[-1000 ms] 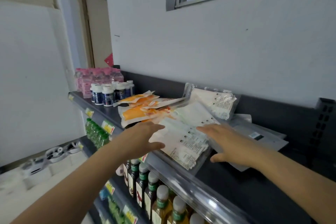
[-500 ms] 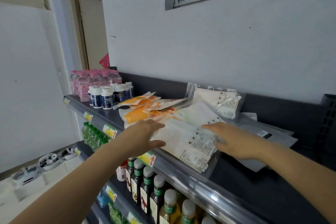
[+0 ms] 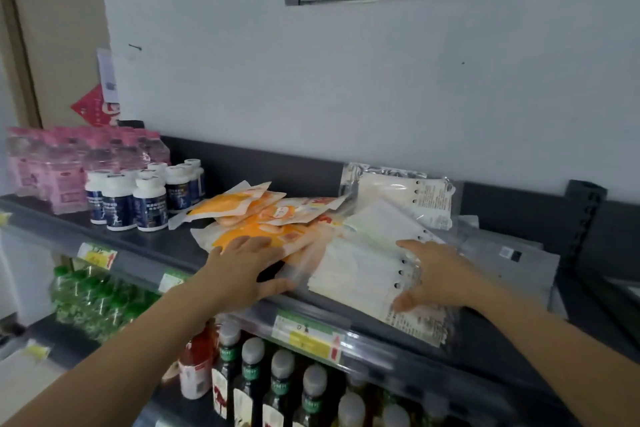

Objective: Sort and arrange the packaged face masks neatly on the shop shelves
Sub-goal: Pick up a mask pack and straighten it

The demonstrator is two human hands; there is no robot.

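Observation:
A long clear pack of white face masks (image 3: 360, 274) lies along the front of the dark top shelf (image 3: 145, 246). My left hand (image 3: 242, 270) holds its left end, fingers spread over the orange mask packs (image 3: 263, 218) behind it, thumb under the clear wrap. My right hand (image 3: 440, 274) grips the right end by the printed label, fingers on top and thumb below. Another white mask pack (image 3: 401, 194) leans at the back. Flat grey packs (image 3: 509, 256) lie to the right, partly covered.
White-capped dark jars (image 3: 138, 201) and pink bottles (image 3: 62, 170) stand at the shelf's left. Price tags (image 3: 308, 336) line the front rail. Below are dark bottles (image 3: 252, 388) and green bottles (image 3: 93, 298). A wall rises directly behind, and a shelf upright (image 3: 585, 218) stands at right.
Both hands have turned the white mask pack so it lies more along the shelf's front edge. My left hand has slid over the orange packs. The view has moved closer and rightwards.

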